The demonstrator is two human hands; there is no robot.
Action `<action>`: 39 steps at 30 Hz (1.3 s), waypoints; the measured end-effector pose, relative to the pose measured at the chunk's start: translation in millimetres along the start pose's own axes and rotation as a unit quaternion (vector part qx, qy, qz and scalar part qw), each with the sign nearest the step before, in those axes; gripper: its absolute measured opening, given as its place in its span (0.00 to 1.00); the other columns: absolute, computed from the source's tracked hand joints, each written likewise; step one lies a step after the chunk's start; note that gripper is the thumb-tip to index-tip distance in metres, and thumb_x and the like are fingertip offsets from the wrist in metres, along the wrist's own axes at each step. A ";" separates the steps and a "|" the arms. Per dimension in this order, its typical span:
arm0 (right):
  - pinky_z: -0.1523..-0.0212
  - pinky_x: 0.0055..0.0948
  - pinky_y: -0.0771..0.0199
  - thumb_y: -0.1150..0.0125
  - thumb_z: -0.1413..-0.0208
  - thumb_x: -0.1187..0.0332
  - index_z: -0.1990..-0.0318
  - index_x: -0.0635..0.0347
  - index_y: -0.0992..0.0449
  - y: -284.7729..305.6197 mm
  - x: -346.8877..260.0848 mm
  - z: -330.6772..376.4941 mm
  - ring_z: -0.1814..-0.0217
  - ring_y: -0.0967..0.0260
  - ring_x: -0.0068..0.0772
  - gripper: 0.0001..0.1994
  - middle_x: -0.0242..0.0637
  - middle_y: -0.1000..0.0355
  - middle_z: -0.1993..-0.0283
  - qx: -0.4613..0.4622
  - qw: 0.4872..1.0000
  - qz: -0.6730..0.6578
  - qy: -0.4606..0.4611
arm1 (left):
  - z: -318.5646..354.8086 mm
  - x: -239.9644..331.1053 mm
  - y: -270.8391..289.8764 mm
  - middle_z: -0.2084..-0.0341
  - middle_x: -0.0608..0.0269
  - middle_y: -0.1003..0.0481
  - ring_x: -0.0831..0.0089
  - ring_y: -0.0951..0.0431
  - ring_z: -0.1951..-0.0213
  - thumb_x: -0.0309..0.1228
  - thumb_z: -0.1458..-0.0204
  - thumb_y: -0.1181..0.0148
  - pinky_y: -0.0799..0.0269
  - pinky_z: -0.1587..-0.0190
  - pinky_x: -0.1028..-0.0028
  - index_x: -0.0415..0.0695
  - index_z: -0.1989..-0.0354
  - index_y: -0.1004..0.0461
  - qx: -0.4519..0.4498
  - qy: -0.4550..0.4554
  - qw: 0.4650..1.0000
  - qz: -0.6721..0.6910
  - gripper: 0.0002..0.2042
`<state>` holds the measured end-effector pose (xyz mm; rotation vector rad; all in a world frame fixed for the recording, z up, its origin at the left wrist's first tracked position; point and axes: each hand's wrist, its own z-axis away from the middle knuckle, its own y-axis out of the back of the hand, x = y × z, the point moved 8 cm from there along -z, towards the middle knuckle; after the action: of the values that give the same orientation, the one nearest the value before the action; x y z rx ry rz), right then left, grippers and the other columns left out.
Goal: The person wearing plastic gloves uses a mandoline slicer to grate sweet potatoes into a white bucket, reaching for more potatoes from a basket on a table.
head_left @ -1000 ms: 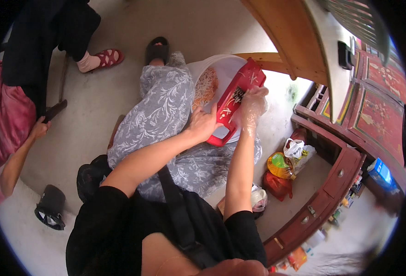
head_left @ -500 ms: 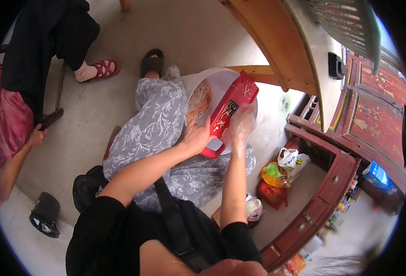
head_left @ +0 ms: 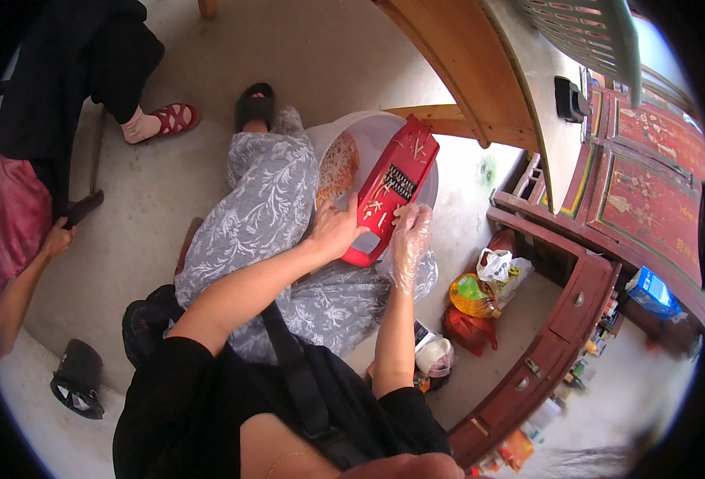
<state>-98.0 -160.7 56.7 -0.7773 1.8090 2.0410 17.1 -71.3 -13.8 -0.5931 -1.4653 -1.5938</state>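
the red grater [head_left: 386,164] is gripped by the bare left hand [head_left: 334,231], with the thumb laid on its near end, by the loop handle. the right hand [head_left: 410,235] is covered by a clear glove [head_left: 405,274]. its fingers are bent and are held just beside the right edge of the grater. it cannot be told if anything is pinched in them. the grater is set at a slant over the white bucket [head_left: 312,137]. thin pale shreds [head_left: 375,207] are scattered on its face, next to the dark blade patch [head_left: 401,182]. in the bucket, a pile of orange and white shreds [head_left: 338,166] can be seen. the legs are covered by grey leafy cloth [head_left: 268,203], and a dark slipper [head_left: 254,105] is worn on one foot. to the right, a white bag [head_left: 493,265], a yellow bottle [head_left: 473,297] and a red bag [head_left: 470,330] are bunched beside a red-brown cabinet [head_left: 560,323]. to the left, a red sandal [head_left: 177,119] is worn by another person, and a black bin [head_left: 78,371] is set on the floor [head_left: 149,215].
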 end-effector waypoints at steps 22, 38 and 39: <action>0.69 0.17 0.37 0.44 0.44 0.67 0.57 0.57 0.31 -26.2 58.0 25.2 0.70 0.39 0.17 0.09 0.28 0.32 0.65 -0.148 0.709 -0.669 -0.165 | 3.1 0.2 8.2 0.82 0.49 0.27 0.52 0.26 0.75 0.45 0.53 0.42 0.38 0.55 0.63 0.30 0.46 0.45 0.030 -0.012 0.999 -0.010 0.34; 0.69 0.53 0.37 0.54 0.42 0.63 0.61 0.57 0.40 -9.0 -7.0 -5.6 0.68 0.33 0.64 0.08 0.55 0.31 0.75 0.028 0.992 0.117 0.031 | 0.7 -0.9 9.9 0.77 0.45 0.26 0.51 0.26 0.69 0.45 0.54 0.41 0.38 0.55 0.63 0.30 0.47 0.45 -0.006 0.017 0.999 -0.046 0.35; 0.69 0.54 0.37 0.54 0.42 0.63 0.62 0.56 0.40 -10.5 -6.5 -7.6 0.69 0.33 0.64 0.08 0.56 0.31 0.75 0.028 0.992 0.114 0.041 | 1.1 -0.3 11.2 0.77 0.45 0.26 0.51 0.26 0.69 0.45 0.54 0.40 0.38 0.55 0.63 0.30 0.47 0.45 0.002 0.014 0.999 -0.042 0.35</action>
<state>-85.4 -165.7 51.4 -0.6757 2.0767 2.1114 26.4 -69.3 -7.7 -0.5106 -1.4890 -1.6581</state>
